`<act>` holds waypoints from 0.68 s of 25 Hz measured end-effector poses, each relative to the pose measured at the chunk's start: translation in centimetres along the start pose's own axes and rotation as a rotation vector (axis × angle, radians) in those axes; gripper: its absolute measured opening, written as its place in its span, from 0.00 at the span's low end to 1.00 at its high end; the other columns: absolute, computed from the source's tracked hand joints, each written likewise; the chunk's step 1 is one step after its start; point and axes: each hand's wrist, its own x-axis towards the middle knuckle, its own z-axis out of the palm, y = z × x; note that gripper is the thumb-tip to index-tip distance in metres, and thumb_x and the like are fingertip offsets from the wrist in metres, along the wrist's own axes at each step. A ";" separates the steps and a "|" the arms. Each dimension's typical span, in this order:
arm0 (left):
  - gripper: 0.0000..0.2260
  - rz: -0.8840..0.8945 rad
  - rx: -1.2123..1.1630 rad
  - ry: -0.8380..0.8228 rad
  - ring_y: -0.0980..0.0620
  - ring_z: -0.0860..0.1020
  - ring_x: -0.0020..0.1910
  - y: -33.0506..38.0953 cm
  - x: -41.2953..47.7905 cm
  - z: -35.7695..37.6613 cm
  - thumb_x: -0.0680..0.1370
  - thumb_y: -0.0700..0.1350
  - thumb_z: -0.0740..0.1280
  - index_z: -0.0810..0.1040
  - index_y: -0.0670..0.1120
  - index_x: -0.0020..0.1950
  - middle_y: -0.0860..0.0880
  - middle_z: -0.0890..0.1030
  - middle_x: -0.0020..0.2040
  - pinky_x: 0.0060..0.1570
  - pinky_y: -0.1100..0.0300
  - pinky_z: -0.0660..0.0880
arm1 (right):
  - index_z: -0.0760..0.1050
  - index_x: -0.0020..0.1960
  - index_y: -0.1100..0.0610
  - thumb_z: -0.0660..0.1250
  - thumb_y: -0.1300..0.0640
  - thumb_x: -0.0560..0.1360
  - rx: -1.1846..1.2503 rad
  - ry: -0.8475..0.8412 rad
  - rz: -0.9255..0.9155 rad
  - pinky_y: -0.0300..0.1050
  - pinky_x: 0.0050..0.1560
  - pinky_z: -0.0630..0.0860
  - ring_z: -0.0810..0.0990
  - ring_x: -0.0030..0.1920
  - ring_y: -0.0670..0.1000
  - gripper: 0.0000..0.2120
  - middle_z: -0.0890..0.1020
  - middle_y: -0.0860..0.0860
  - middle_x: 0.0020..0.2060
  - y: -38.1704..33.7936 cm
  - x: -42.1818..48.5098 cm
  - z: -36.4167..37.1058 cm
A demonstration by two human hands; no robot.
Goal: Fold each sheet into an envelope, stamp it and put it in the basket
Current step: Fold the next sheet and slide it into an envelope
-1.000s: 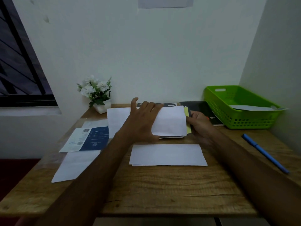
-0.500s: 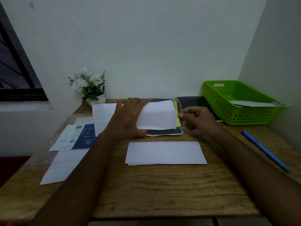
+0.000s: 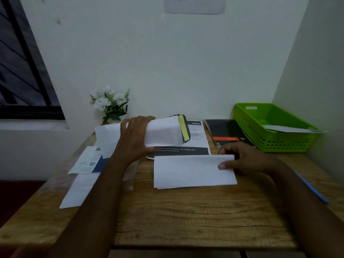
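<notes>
My left hand (image 3: pixel 135 137) grips a stack of white papers (image 3: pixel 163 132) and lifts its right side off the desk; a yellow slip and a dark sheet edge show at that raised end. Under it lies a printed black-and-white sheet (image 3: pixel 197 138). A folded white sheet (image 3: pixel 191 171) lies flat in the middle of the desk. My right hand (image 3: pixel 243 158) pinches its upper right corner, thumb on top. The green basket (image 3: pixel 247 118) stands at the back right with one white envelope (image 3: pixel 290 129) in it.
A blue pen (image 3: pixel 309 185) lies along the desk's right side. A black notebook (image 3: pixel 226 131) sits beside the basket. Leaflets and a white sheet (image 3: pixel 80 185) lie at the left. A small white flower pot (image 3: pixel 109 103) stands at the back wall.
My left hand has raised the right end of the paper stack, uncovering the printed sheet. My right hand moved from beside the stack down onto the folded sheet's corner.
</notes>
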 end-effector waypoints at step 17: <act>0.38 0.003 -0.009 0.000 0.48 0.67 0.62 0.1 -0.1 0.0 0.60 0.53 0.70 0.65 0.48 0.69 0.47 0.72 0.62 0.67 0.50 0.53 | 0.77 0.51 0.54 0.70 0.61 0.74 0.543 0.958 -0.087 0.50 0.49 0.78 0.81 0.47 0.52 0.07 0.82 0.50 0.45 1.8 0.9 -0.8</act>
